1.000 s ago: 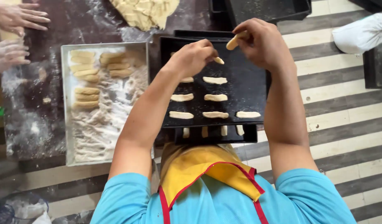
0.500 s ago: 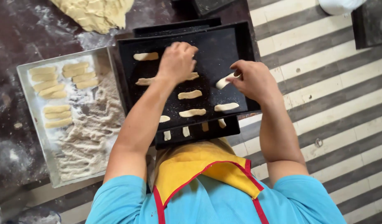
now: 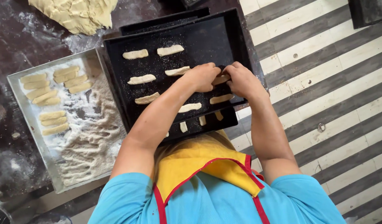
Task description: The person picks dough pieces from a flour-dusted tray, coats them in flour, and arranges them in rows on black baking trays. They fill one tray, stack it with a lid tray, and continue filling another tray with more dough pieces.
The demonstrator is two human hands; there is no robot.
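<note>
A black baking tray (image 3: 199,31) sits in front of me, stacked over other dark trays. Several pale dough sticks (image 3: 142,79) lie on it in rows. My left hand (image 3: 204,76) and my right hand (image 3: 242,81) meet over the tray's right side, both pinching one dough stick (image 3: 221,79) just above or on the tray surface. Another stick (image 3: 221,98) lies just below my right hand.
A metal tray (image 3: 31,120) at the left holds several more dough sticks (image 3: 66,79) and a bed of crumbs (image 3: 91,141). A lump of raw dough (image 3: 75,14) rests on the floured dark counter (image 3: 8,41). Striped floor (image 3: 336,95) lies to the right.
My hands have come together over the tray's right side, where they were apart before. The view has shifted so the tray sits more centrally.
</note>
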